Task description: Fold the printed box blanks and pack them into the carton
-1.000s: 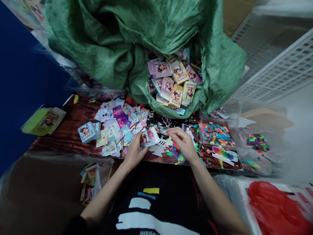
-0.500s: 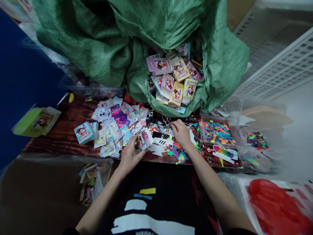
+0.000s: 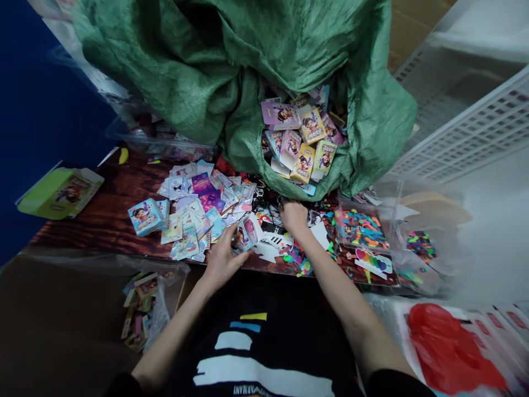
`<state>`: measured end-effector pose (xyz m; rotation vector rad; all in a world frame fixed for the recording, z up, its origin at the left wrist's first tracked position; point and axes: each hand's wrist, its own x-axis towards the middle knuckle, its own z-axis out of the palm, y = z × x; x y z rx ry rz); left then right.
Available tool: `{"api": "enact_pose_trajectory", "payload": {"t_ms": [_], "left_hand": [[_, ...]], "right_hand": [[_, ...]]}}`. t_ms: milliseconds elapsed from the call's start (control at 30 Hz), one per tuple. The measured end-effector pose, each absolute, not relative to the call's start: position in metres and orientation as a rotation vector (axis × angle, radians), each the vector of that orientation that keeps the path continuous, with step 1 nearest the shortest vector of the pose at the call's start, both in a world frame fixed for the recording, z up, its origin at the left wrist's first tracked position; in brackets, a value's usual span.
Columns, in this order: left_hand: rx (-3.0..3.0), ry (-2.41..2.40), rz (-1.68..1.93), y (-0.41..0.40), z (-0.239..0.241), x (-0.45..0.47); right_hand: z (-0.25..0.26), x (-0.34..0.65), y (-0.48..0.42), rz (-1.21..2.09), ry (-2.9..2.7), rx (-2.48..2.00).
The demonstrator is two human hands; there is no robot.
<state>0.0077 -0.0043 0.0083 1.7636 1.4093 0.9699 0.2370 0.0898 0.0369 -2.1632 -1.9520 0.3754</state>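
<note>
- L hand [image 3: 223, 256]: fingers curled round a small box [image 3: 247, 234] w/ pink cartoon front, held tilted just over the table's [image 3: 103, 223] near edge, abt mid-width. Grip closed on the box sides; one end flap looks open.
- R hand [image 3: 294, 216]: palm down, fingers bent into the black-and-white bits [image 3: 273, 212] at mid-table, just below the mouth of the green sack [image 3: 231, 66]. Fingertips buried, so can't tell if they pinch anything.
- Step, as I read it: box held ready in L, R hunting one piece out of the heap to go w/ it.
- Next move calls for: a clean pinch on one single piece, lifted clear of the tangle, then brought to the box's open end w/o L tipping it.
- Around: loose cards [image 3: 198, 201] spread left of the L hand; blue box [image 3: 144, 216] beside them toward the left edge; clear tray of coloured bits [image 3: 361, 227] right of the R hand; more printed boxes [image 3: 303, 138] inside the sack; green flat box [image 3: 58, 190] hanging off the table's left edge.
</note>
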Motion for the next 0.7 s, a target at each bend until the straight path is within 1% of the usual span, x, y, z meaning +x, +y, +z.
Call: {"api": "enact_pose_trajectory", "payload": {"t_ms": [133,267,333,500,700], "left_hand": [[1.725,1.412,0.972,-0.002,0.012,0.006],[1.626,1.433,0.993,0.0,0.012,0.001],[1.59,1.429,1.002,-0.001,0.012,0.003],[1.621,1.287,1.035,-0.006,0.015,0.016],[1.667,1.195,1.054,-0.011,0.024,0.02]], "right_hand": [[0.043,0.249,0.097,0.515,-1.887,-2.128],[0.065,0.284,0.083,0.924,-1.502,-1.69],[0.078,0.297,0.073,1.049,-1.293,-1.512],[0.099,0.307,0.056,1.117,-1.174,-1.362],[0.102,0.302,0.045,1.172,-1.168,-1.231]]}}
